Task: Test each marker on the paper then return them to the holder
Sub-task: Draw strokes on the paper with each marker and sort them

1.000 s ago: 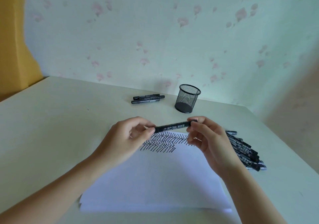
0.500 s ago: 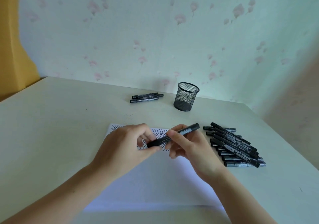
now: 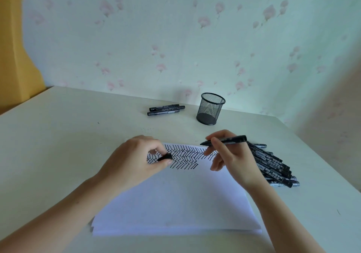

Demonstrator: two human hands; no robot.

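Marker (image 3: 224, 140) uncapped, pinched in my right hand (image 3: 230, 157) over far edge of paper (image 3: 175, 200); left hand (image 3: 134, 161) pinches cap (image 3: 165, 157). Risk: cap slips, rolls off bench (image 3: 58, 135); tip dries.

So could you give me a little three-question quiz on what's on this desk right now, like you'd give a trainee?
1. True or false: the mesh holder already has markers standing in it.
2. Which hand grips the uncapped marker: A) the left hand, B) the right hand?
3. Fill in: the left hand pinches the marker's ____ over the paper.

Key
1. False; it looks empty. Two markers lie to its left and a pile of markers lies by the right hand.
2. B.
3. Cap.
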